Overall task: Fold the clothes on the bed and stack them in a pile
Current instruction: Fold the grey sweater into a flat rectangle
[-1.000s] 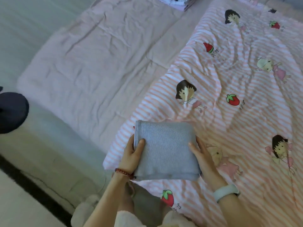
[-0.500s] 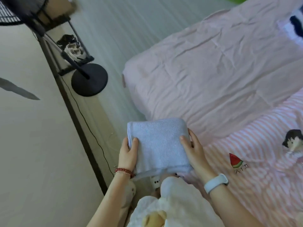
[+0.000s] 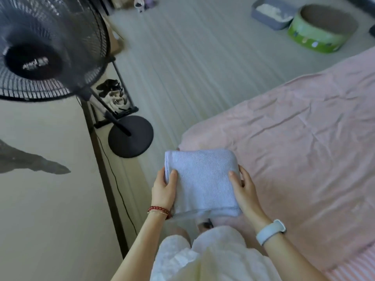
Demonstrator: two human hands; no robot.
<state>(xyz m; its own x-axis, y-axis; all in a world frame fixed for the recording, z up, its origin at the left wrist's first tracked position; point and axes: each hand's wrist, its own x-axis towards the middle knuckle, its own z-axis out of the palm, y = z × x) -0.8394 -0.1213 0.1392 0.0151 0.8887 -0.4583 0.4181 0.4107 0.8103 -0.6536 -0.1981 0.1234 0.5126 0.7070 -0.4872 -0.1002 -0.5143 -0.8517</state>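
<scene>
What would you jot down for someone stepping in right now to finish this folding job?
Left hand: grips the left edge of the folded blue garment, thumb on top.
Right hand: grips its right edge the same way.
The garment is folded into a neat square, held near the corner of the pink bed.
Done: this piece is folded.
Left: set it on the pile, which is out of view; I cannot tell how many clothes remain.

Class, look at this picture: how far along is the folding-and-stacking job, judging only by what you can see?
Done: the blue garment is folded into a neat rectangle. In hand: the left hand and right hand grip its two sides, holding it at the corner of the pink bed. Left: setting it on a pile. No pile or other clothes show here, so how many remain cannot be told.
</scene>
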